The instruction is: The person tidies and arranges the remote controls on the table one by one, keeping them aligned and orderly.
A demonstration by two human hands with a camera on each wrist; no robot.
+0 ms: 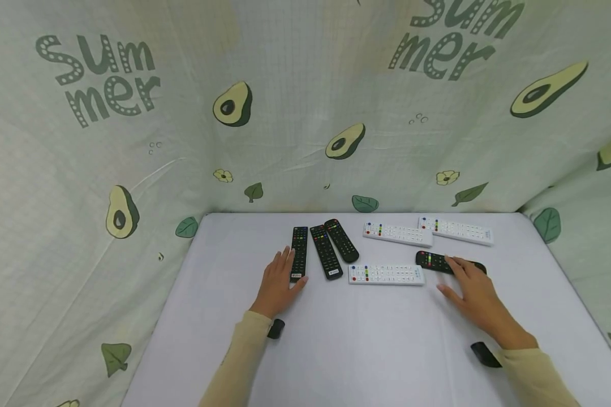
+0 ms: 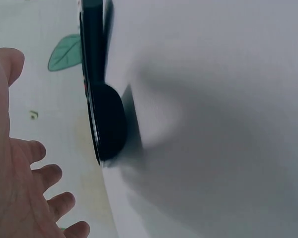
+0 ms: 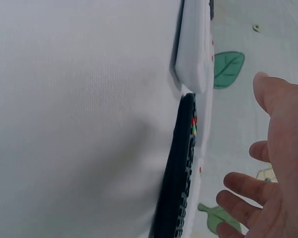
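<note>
My left hand (image 1: 279, 285), fingers extended and relaxed, is over the near left side of a slim black remote control (image 1: 300, 249). In the left wrist view its loosely bent fingers hold nothing, and a black remote's rounded end (image 2: 108, 124) shows beside them. My right hand (image 1: 474, 295) hovers by another black remote control (image 1: 433, 261), which lies crosswise; its fingers cover part of that remote's far edge. The right wrist view shows the same black remote (image 3: 176, 173) on the table with the palm and fingers apart from it.
Two more black remotes (image 1: 327, 252) lie slanted right of my left hand. A white remote (image 1: 387, 275) lies in the middle; behind it are two others, one white remote (image 1: 399, 234) overlapping a second (image 1: 460, 230). A printed cloth (image 1: 295, 186) hangs behind the white table (image 1: 366, 350).
</note>
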